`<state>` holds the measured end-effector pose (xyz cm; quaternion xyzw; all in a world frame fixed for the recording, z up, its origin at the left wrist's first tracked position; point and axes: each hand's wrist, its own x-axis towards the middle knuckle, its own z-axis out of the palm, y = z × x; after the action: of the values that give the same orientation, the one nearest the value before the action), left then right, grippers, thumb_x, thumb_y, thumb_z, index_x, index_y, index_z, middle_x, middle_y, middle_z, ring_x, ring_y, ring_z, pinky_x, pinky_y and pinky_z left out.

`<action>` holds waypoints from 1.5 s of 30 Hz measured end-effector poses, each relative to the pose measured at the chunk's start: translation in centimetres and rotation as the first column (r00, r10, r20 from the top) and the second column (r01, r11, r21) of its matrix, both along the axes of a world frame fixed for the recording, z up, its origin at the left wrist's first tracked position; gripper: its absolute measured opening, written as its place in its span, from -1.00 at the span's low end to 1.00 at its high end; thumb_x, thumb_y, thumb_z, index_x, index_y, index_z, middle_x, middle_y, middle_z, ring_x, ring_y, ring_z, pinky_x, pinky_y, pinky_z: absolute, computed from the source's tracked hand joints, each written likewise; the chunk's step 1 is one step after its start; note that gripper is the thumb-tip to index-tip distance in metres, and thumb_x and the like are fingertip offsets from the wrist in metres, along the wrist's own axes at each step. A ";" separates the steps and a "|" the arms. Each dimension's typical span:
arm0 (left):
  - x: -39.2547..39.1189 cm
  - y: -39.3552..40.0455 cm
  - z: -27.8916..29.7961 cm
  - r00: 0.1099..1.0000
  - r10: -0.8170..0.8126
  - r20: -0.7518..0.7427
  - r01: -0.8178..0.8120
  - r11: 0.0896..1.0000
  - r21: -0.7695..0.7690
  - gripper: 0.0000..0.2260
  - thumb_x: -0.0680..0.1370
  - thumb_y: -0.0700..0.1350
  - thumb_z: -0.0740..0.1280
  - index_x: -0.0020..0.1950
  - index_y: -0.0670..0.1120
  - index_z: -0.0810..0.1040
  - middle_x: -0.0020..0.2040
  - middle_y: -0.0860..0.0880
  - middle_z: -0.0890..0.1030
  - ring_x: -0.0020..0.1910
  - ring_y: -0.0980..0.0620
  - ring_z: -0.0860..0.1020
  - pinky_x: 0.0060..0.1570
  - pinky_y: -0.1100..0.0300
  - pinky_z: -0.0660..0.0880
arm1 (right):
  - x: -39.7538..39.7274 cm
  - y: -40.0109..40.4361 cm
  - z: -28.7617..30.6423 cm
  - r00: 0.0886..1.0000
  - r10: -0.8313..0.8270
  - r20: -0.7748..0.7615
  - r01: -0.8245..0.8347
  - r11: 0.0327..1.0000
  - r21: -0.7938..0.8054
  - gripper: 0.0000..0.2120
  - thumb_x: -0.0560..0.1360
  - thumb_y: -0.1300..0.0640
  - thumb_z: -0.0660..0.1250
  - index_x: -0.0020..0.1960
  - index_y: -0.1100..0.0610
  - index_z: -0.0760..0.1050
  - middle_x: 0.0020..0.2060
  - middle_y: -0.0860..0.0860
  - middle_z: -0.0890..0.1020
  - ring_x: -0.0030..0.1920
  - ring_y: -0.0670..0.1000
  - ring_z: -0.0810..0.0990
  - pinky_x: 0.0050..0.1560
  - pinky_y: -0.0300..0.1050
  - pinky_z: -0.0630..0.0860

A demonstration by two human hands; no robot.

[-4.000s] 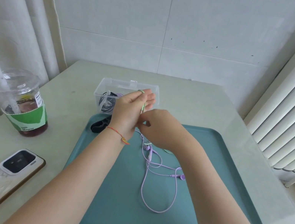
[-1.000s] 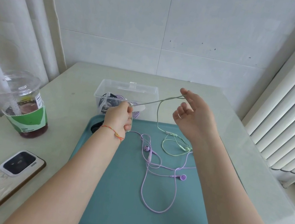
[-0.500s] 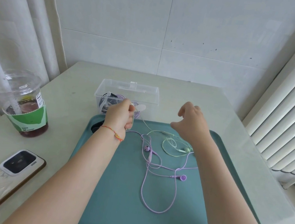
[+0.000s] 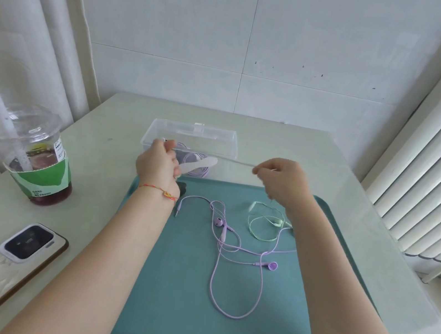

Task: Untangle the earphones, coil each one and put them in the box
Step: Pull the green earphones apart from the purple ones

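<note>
Coiling step under way on the pale green earphone (image 4: 264, 220). Stretching a length of its cable taut above the far edge of the teal tray (image 4: 175, 305), just in front of the clear box (image 4: 194, 133).

Left hand (image 4: 160, 164) curling around the cable end, fingers closed on it; a blurred pale shape sticking out from the fist toward the right, not possible to tell what. Right hand (image 4: 284, 182) pinching the same cable between thumb and fingertips, fingers together on it. Rest of the green cable dropping from the right hand to the tray's far right part, earbuds lying there in a loose loop.

Purple earphone (image 4: 239, 257) lying uncoiled mid-tray, plug toward the left wrist, one strand running out toward the green loop; crossing or merely touching, cannot tell.

Box holding at least one coiled purple cable already, plus something dark.

Left of the tray, on the table (image 4: 116, 120): lidded drink cup (image 4: 37, 153), phone (image 4: 25, 245) nearer the viewer.

Likely next: winding the taut length around the left fingers, feeding slack with the right. Calling for light tension so the green loop lifts free without dragging the purple strand.
</note>
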<state>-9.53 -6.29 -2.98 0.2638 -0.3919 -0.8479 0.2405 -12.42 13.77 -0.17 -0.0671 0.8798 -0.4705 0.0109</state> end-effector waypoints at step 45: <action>0.9 3.1 0.8 0.868 -0.428 -0.252 0.337 0.880 -0.337 -0.78 0.68 -0.17 0.12 0.15 -0.16 0.55 0.03 -0.06 0.67 0.13 -0.01 0.62 0.24 0.16 0.48 | 2.7 -2.9 0.1 0.882 0.456 0.119 -0.467 0.879 0.095 -0.74 0.59 0.23 0.17 0.04 0.14 0.64 -0.27 -0.02 0.58 -0.21 -0.03 0.56 -0.27 -0.38 0.45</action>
<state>-8.58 -3.19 -2.21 0.0027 -0.5092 -0.8455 0.1610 -9.69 10.90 -0.08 -0.2521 0.8638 -0.4027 0.1677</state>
